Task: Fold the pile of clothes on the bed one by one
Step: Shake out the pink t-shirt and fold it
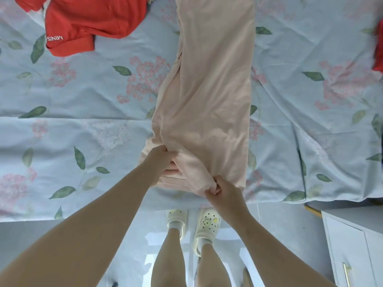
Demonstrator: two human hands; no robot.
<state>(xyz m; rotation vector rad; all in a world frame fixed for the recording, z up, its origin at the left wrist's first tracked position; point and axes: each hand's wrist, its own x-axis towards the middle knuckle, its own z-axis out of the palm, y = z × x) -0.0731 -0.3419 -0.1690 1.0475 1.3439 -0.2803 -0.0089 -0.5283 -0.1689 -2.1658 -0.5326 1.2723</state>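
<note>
Your pink garment (207, 90) lies in a long strip down the middle of the bed (83, 131), and its near end sits right at the near edge, where you've got both hands on it. Your left hand (163, 160) has its fingers curled into the bunched layers on the left side of that end. Your right hand (222, 190) is pinching the hem corner.

The main risk, I'd say, is that the left side is already uneven, with loose layers poking out past the top one. If you lift and carry this end toward the far edge with that unequal grip, the strip will probably skew or the under-layers will slide out. The hem is also right on the near edge, so letting go could let it droop off.

You've got plenty of room. There's bare sheet on both sides of the strip. The red top (83, 23) is well off by the far left corner, and a bit of red cloth (379, 48) sits at the right edge. The cabinet (352, 245) stands by the near right corner, so mind your elbow there.
</note>
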